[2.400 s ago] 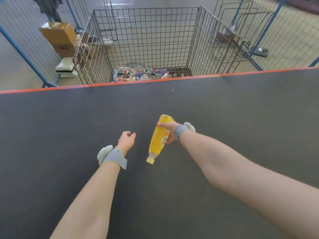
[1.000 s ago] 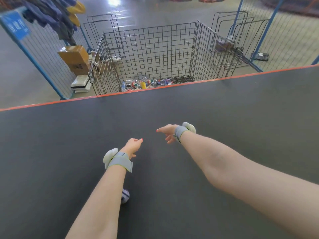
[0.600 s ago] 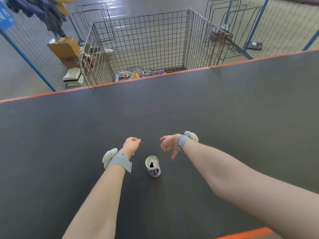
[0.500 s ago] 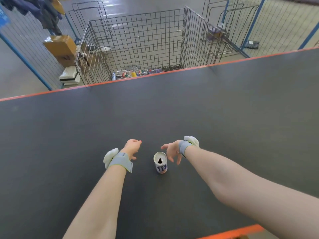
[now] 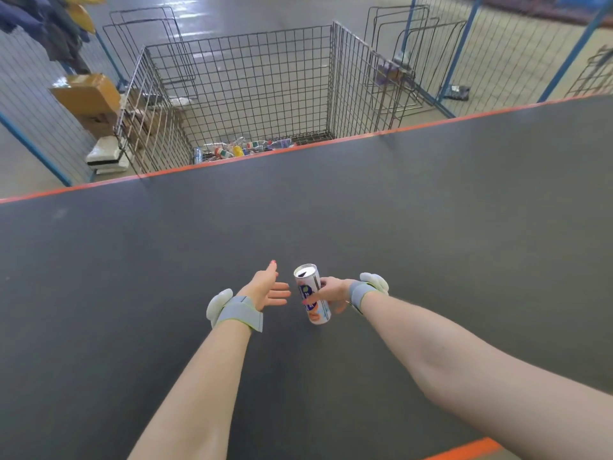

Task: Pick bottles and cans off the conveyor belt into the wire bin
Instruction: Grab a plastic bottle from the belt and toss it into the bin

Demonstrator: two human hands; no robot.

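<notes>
Midway across the conveyor belt point(image 5: 431, 227), toward its near edge, the right hand point(image 5: 331, 290) has its fingers wrapped round a white drink can point(image 5: 311, 293), while the left hand point(image 5: 265, 288) is open, fingers spread, holding nothing. Past the far edge the wire bin point(image 5: 238, 78) already holds a few bottles point(image 5: 242, 149); this can hasn't gone in yet.
</notes>
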